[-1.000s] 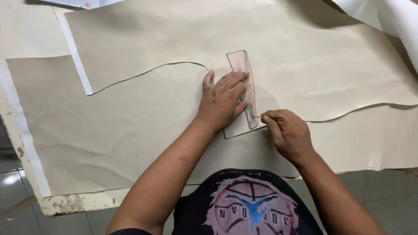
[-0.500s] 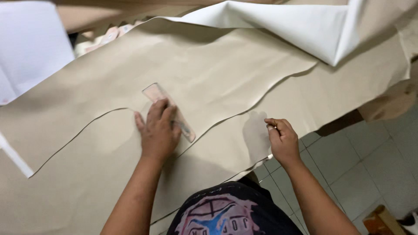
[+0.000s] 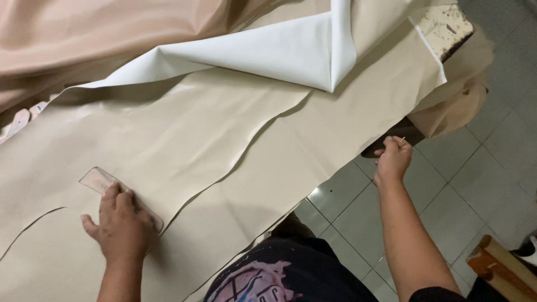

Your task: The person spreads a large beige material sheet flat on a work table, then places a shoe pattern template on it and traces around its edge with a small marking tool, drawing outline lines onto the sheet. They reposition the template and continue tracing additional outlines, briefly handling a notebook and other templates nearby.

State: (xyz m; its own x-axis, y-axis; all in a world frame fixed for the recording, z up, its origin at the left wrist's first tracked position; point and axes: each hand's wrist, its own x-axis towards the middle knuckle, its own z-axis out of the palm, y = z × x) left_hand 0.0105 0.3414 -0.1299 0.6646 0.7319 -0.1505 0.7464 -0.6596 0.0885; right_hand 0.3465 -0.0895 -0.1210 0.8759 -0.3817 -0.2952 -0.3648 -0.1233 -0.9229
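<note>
At lower left our flat left hand (image 3: 120,226) pins the clear ruler (image 3: 112,193) to the beige sheet (image 3: 235,140), while our right hand (image 3: 393,159) pinches its edge, risking a slip.

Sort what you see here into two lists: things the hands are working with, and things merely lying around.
In use:
- left hand pressing flat on the clear template
- beige sheet beneath it
- right hand at the sheet's edge, pinching something thin, too small to tell

Lying about:
- folded-over white underside
- pinkish fabric
- wooden piece on the floor
</note>
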